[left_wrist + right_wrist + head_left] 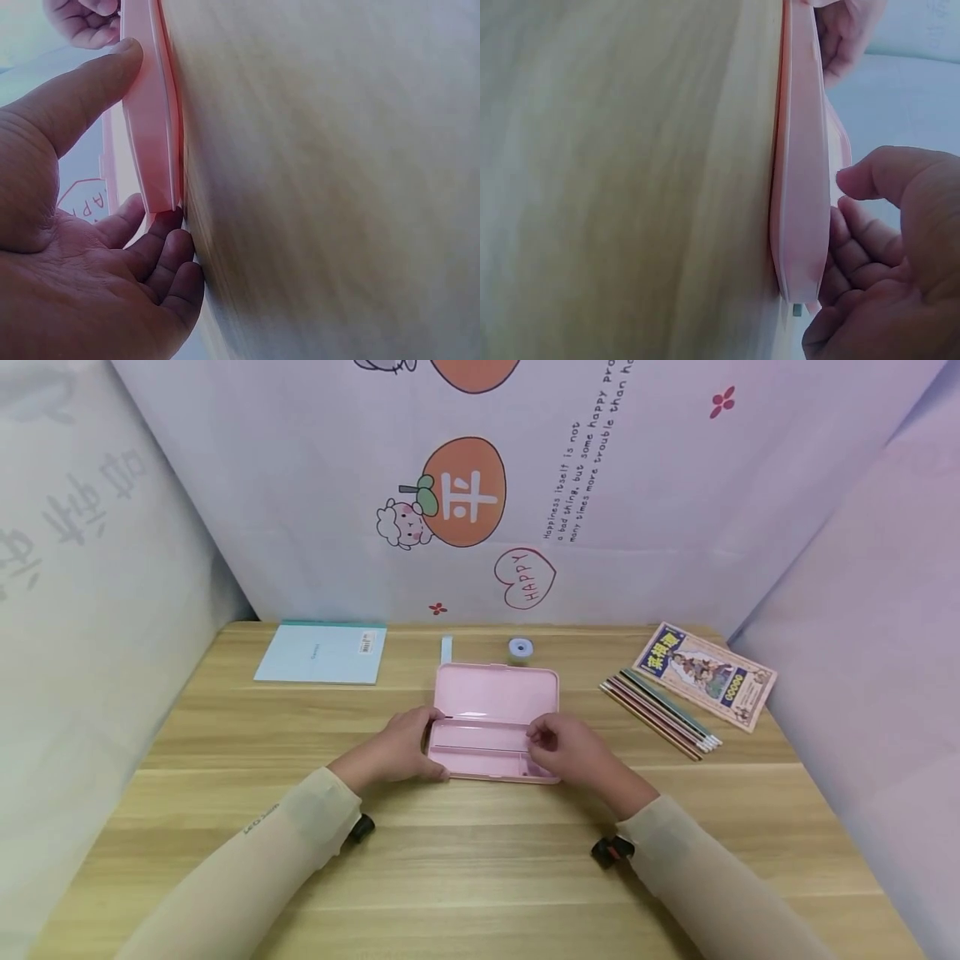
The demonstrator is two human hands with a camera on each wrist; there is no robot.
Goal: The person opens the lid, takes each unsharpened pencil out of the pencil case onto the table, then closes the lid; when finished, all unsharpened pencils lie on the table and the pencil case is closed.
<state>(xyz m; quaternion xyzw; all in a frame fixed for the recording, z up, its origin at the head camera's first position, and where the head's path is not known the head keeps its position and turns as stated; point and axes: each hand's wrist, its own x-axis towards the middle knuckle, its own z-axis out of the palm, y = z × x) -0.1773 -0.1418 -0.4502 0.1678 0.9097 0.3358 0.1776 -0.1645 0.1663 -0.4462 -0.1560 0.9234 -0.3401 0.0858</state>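
Pink pencil case [497, 720] open | left hand [405, 745] grips its end | right hand [570, 750] curled, touching tray

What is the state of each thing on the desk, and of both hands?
pencil case: open, lid tipped back, flat on the desk.
left hand: grips the case's left end, thumb on the front edge.
right hand: at the case's right end, fingers curled; contact unclear.
pencils: loose, side by side right of the case.
notebook: closed, flat.
booklet: closed, flat.
tape roll: lying behind the case.
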